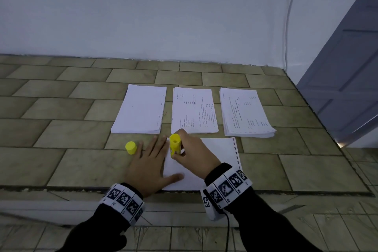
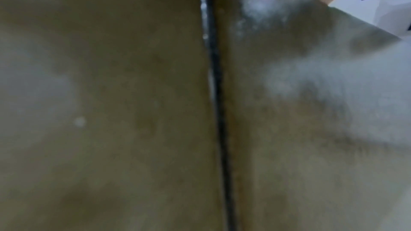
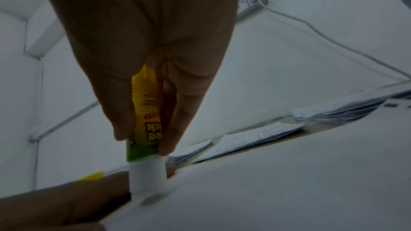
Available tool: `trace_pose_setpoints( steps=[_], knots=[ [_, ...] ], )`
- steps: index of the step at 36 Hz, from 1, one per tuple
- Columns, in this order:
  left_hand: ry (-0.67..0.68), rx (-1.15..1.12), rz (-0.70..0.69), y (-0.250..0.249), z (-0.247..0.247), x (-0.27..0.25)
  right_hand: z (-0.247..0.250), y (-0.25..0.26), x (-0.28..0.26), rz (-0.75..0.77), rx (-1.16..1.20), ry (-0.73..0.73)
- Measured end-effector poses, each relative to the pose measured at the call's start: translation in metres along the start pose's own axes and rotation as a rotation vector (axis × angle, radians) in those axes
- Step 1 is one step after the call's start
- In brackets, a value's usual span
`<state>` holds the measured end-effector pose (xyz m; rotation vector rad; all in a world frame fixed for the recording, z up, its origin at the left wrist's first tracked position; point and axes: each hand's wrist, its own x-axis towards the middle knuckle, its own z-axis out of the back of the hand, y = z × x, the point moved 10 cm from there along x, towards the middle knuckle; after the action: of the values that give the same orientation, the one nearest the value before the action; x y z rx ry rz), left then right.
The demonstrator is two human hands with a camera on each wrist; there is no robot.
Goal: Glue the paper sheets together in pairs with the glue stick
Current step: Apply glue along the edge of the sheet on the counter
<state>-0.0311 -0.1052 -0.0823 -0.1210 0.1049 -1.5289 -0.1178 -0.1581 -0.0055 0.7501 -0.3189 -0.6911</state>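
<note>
glue stick (image 3: 142,126) tip on sheet (image 3: 289,182) (right-wrist view only), head view hides it

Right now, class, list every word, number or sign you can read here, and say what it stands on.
"ck" and "ue", upside down, partly hidden letters: yellow-green glue stick label.
"C": wristband under the square marker codes.
Printed lines on the two right-hand white paper stacks: too small to read.

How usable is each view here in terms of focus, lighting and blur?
Head view: sharp, evenly lit, wide-angle bending of the floor tiles; left hand and glue stick are clear. Left wrist view: very soft, only blurred tile and a dark grout line are readable. Right wrist view: dim, right hand backlit and dark, paper stacks motion-blurred.
</note>
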Motion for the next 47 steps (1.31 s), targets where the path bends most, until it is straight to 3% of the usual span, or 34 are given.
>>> trace_pose_setpoints(
  steps=[7,21,27,30,37,47],
  knots=[
    [-0.037,-0.024,-0.006,0.000,0.001,-0.002,0.028,-0.033,-0.021,-0.054,0.005,-0.054],
    [-0.039,-0.022,-0.010,0.001,0.000,-0.001,0.116,-0.102,-0.089,-0.176,-0.042,-0.327],
    [-0.094,-0.082,-0.015,0.003,0.002,-0.001,0.081,-0.062,-0.076,-0.052,0.062,-0.237],
    [-0.109,-0.055,-0.018,0.003,0.003,-0.002,0.046,-0.037,-0.063,0.019,0.129,-0.114],
    [-0.102,0.017,-0.040,0.001,0.004,-0.001,-0.008,0.013,-0.045,0.163,0.091,0.048],
    [-0.070,0.017,-0.009,0.000,0.005,-0.001,0.009,-0.009,-0.055,0.116,0.061,0.049]
  ],
)
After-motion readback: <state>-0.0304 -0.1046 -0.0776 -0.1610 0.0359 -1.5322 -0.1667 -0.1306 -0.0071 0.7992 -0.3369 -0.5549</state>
